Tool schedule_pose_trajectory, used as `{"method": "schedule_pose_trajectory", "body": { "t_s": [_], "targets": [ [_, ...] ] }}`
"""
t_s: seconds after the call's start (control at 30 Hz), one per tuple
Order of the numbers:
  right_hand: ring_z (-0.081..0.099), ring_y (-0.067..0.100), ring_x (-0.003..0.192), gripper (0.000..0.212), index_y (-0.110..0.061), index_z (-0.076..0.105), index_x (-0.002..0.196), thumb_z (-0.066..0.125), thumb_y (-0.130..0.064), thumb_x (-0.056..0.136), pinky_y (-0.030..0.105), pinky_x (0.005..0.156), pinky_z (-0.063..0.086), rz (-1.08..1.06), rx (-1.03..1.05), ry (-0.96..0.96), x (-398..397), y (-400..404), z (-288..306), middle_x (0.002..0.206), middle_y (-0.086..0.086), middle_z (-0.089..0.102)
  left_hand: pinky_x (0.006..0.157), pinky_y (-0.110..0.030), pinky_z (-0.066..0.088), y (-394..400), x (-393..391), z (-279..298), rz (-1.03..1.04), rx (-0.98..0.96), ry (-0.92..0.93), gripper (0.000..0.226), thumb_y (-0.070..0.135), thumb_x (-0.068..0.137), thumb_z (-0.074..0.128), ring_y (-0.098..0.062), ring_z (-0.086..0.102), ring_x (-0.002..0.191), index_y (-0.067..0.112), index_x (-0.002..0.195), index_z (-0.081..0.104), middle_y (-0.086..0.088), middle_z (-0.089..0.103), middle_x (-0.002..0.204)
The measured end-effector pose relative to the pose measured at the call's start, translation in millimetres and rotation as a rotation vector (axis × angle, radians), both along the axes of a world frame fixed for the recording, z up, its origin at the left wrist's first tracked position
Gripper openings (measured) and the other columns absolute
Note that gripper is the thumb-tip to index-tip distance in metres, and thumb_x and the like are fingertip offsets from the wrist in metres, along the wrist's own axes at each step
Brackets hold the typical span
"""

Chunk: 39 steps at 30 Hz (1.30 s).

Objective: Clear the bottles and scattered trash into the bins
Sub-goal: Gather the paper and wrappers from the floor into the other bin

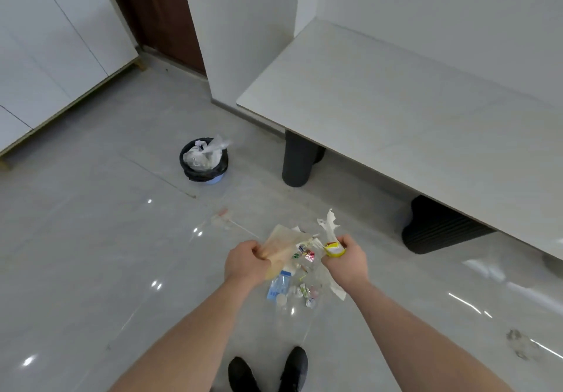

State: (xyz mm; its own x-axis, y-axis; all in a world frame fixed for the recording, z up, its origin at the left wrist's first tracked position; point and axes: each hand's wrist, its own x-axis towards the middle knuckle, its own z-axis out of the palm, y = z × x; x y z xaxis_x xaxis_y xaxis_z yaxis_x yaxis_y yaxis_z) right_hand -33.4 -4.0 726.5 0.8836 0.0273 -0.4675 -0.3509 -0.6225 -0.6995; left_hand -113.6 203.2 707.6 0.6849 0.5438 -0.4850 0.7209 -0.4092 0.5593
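Left hand [246, 259] grips bag [285, 248]; right hand [347, 257] clutches wrapper [333, 248] and tissue [329, 225], gathered for carrying to bin [203, 160].

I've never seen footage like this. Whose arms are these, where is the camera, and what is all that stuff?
There is no robot: a person wears a camera on the head, looking down at their own arms and black shoes. The left hand grips a crumpled tan wrapper. The right hand grips a yellow wrapper and torn white tissue. Small scraps show between the hands. Farther off, on the grey floor, stands a bin lined in black, already holding trash. A white table stands on the right.
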Motion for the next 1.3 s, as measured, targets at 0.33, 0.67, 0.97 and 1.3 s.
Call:
{"method": "schedule_pose_trajectory", "body": {
  "t_s": [0.33, 0.67, 0.97, 1.3],
  "targets": [
    [0.060, 0.025, 0.063, 0.019, -0.016, 0.059, 0.086, 0.066, -0.005, 0.073, 0.031, 0.046, 0.050, 0.088, 0.016, -0.061, -15, 101, 38, 0.079, 0.007, 0.067, 0.061, -0.025, 0.041, 103, -38, 43, 0.112, 0.003, -0.044, 0.011, 0.016, 0.068, 0.067, -0.026, 0.064, 0.078, 0.021, 0.066, 0.057, 0.006, 0.060, 0.066],
    [0.055, 0.019, 0.063, 0.020, -0.017, 0.057, 0.085, 0.070, -0.008, 0.071, 0.031, 0.052, 0.048, 0.146, 0.058, -0.063, 24, 209, 48, 0.080, 0.004, 0.065, 0.061, -0.025, 0.042, 197, -4, 63, 0.168, 0.027, -0.057, 0.012, 0.015, 0.069, 0.069, -0.027, 0.064, 0.080, 0.021, 0.069, 0.058, 0.004, 0.061, 0.070],
    [0.053, 0.014, 0.063, 0.024, -0.014, 0.058, 0.088, 0.072, -0.007, 0.071, 0.022, 0.050, 0.043, 0.214, 0.087, -0.032, 80, 315, 50, 0.080, 0.000, 0.064, 0.053, -0.024, 0.036, 296, 40, 76, 0.241, 0.076, -0.056, 0.015, 0.016, 0.069, 0.068, -0.023, 0.058, 0.071, 0.022, 0.067, 0.055, 0.005, 0.057, 0.068],
    [0.053, 0.018, 0.066, 0.023, -0.011, 0.058, 0.089, 0.073, -0.008, 0.072, 0.029, 0.055, 0.045, 0.149, 0.040, -0.100, 135, 431, 52, 0.082, 0.006, 0.066, 0.052, -0.025, 0.037, 424, 100, 77, 0.156, 0.043, -0.056, 0.017, 0.013, 0.070, 0.068, -0.025, 0.058, 0.068, 0.020, 0.064, 0.053, 0.005, 0.055, 0.061]
  ]
}}
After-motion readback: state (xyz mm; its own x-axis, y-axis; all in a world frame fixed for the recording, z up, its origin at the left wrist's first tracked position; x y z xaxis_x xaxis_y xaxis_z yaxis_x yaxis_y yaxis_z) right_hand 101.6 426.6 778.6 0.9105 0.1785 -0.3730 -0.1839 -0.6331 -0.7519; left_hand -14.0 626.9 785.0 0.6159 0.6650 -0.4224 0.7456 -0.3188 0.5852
